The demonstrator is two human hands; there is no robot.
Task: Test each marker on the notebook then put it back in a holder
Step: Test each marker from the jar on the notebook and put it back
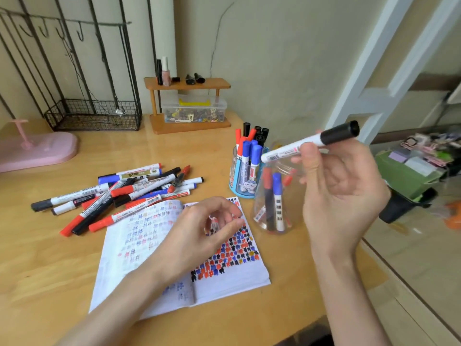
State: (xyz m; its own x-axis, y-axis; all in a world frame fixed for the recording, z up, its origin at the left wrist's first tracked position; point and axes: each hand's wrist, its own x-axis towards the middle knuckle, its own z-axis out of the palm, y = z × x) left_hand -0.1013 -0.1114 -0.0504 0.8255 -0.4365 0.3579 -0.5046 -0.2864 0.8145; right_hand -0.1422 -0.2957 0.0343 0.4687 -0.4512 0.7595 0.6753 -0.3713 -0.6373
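My right hand point(336, 191) pinches a capped black marker point(309, 142) between thumb and fingers, raised over the clear plastic holder point(264, 221), which has several markers standing in it. A blue holder point(243, 176) behind it is packed with red, blue and black markers. My left hand point(199, 233) hovers over the open notebook point(237, 273), fingers loosely curled, holding nothing. The notebook's right page is covered with red, blue and black test marks. A pile of loose markers point(119, 193) lies on the desk to the left of the notebook.
A pink tray point(37, 151) sits at the far left and a wire basket point(94, 116) stands against the wall. A small wooden shelf point(187, 106) with a clear box is at the back. The desk's right edge runs just past the holders.
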